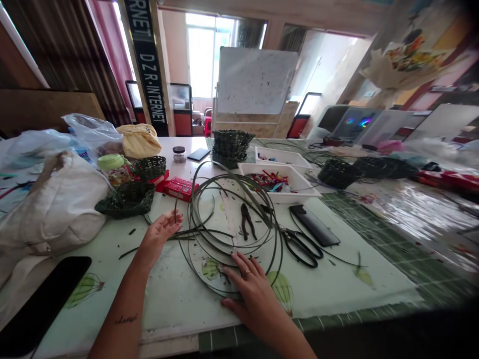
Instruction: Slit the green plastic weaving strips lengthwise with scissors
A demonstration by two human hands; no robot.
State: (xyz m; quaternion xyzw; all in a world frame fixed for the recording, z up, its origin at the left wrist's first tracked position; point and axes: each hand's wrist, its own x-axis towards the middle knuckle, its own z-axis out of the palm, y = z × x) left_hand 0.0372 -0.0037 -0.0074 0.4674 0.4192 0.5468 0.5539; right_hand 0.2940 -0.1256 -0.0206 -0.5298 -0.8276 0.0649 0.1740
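Observation:
A loose coil of dark green strips [191,209] stands partly raised over the pale tablecloth. At its left side, my left hand [164,227] pinches one thin strip of the coil between thumb and fingers. My right hand [249,281] lies with fingers spread at the coil's lower right edge, fingertips over the strips. Black-handled scissors [303,248] lie right of the coil. Pliers [247,222] show through its loops. Short strip pieces are scattered on the cloth beneath.
Woven dark baskets [232,147] stand at the back, with others at left and right. White trays [305,197] hold colourful small items. A black case [314,225] lies right, a black phone [45,304] front left. A beige bag [71,199] and red boxes [180,188] are at left.

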